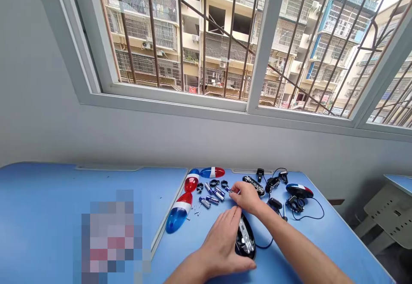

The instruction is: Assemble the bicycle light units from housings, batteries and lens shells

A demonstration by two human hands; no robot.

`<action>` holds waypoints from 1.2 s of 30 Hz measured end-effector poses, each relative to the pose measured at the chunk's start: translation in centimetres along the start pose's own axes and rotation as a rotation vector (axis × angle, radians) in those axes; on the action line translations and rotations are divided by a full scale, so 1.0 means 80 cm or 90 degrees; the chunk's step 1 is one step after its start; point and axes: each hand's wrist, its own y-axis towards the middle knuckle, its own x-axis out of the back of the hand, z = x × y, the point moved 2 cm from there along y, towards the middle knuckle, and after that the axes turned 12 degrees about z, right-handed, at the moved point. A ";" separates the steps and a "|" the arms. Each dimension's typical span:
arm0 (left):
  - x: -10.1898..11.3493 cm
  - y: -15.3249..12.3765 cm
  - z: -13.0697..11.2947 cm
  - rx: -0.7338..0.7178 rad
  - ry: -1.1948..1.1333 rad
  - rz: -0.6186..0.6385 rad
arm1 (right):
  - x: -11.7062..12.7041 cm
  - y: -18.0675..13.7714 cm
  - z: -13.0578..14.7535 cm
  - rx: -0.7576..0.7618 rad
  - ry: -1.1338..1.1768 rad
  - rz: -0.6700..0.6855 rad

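My left hand (220,241) steadies a black oval bike-light housing (247,237), its fingers at the far end and its thumb at the near end. The housing lies open side up, with a silvery inside partly hidden by the hand. Beyond it, my right hand (247,196) pinches a dark blue and silver battery (228,189) at its fingertips. Several like batteries (212,199) lie just to the left. Nearby are black ring clamps (214,183) and small screws (196,210). Red, white and blue lens covers (179,212) lie along the left side.
A second open housing (254,185) sits beyond my right hand. Farther right are black cabled parts (273,184), an assembled light (299,191) and a screwdriver (284,211). A seam (162,228) divides the blue tabletops. The wall (161,134) and barred window stand behind.
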 end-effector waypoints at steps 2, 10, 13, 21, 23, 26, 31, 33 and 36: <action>-0.003 0.001 0.004 -0.007 -0.003 -0.002 | 0.000 0.003 0.005 -0.005 -0.003 0.011; -0.019 0.003 0.026 -0.049 -0.020 -0.028 | -0.001 0.012 0.005 -0.018 -0.009 0.019; -0.022 0.004 0.028 -0.047 -0.020 -0.025 | -0.002 0.014 0.003 -0.022 -0.008 0.020; -0.014 0.002 0.018 -0.047 -0.021 -0.044 | -0.004 0.018 0.004 -0.027 0.000 0.018; -0.014 0.002 0.019 -0.052 -0.017 -0.048 | -0.004 0.018 0.004 -0.033 0.007 0.012; -0.016 0.003 0.021 -0.054 -0.015 -0.044 | -0.004 0.018 0.005 -0.040 0.022 0.004; -0.014 0.003 0.020 -0.052 -0.026 -0.050 | 0.005 0.007 0.009 -0.032 0.051 -0.012; -0.013 0.004 0.020 -0.053 -0.034 -0.056 | 0.014 -0.005 0.012 -0.021 0.063 -0.023; -0.016 0.006 0.023 -0.054 -0.041 -0.060 | 0.027 -0.031 0.012 -0.003 0.089 -0.026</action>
